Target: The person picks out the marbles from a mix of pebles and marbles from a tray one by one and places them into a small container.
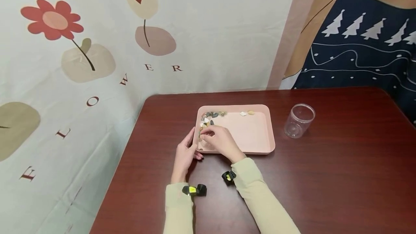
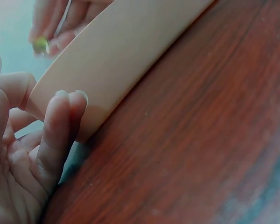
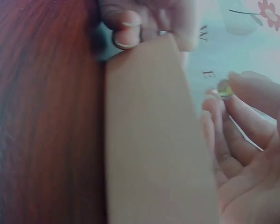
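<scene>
"Over the shallow pink rectangular tray (image 1: 251, 133), what's held?"
"Right hand (image 1: 221, 141) pinches a small glossy yellow-green round stone (image 3: 225, 88); left hand (image 1: 184, 157) grips the tray's corner."
"Handling?"
"Likely light, hard, slippery: pinch its sides."

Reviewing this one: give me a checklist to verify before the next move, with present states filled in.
1. Right hand has hold of the small yellow-green piece: ok, pinched between thumb and finger.
2. Left hand grips the pink tray: ok, at its near left corner.
3. That corner sits flat on the table: cannot tell, the hand covers it.
4. Clear container upright: ok, standing right of the tray.
5. All stones in one group: not ok, a white stone and a tan stone lie apart along the far side.
</scene>
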A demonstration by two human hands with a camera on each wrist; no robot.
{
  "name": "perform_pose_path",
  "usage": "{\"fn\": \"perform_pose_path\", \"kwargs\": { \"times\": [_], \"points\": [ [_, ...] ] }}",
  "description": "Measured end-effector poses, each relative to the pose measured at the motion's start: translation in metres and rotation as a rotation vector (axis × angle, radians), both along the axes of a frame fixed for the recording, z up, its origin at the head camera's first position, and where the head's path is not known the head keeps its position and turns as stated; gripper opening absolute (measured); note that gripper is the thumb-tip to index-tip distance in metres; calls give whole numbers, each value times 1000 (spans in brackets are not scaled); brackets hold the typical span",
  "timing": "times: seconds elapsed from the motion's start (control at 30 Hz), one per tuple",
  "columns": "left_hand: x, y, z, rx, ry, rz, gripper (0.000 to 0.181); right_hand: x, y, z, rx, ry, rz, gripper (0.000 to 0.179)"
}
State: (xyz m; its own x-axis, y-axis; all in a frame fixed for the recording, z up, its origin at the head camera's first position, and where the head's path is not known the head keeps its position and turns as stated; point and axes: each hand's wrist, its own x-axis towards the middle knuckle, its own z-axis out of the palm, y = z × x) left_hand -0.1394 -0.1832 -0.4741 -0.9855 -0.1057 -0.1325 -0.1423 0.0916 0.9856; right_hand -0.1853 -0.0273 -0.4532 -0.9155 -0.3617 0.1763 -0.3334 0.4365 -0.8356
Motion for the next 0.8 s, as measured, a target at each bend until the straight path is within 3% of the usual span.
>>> {"fn": "perform_pose_path", "kwargs": {
  "times": [0.2, 0.5, 0.8],
  "points": [
    [4, 3, 8, -45, 0, -6, 63, 9, 20, 16, -121, 16, -67, 16],
    [1, 3, 5, -68, -20, -2, 63, 18, 52, 32, -216, 15, -115, 19],
    [-7, -4, -19, -70, 1, -1, 62, 27, 82, 41, -238, 53, -188, 20]
  ]
}}
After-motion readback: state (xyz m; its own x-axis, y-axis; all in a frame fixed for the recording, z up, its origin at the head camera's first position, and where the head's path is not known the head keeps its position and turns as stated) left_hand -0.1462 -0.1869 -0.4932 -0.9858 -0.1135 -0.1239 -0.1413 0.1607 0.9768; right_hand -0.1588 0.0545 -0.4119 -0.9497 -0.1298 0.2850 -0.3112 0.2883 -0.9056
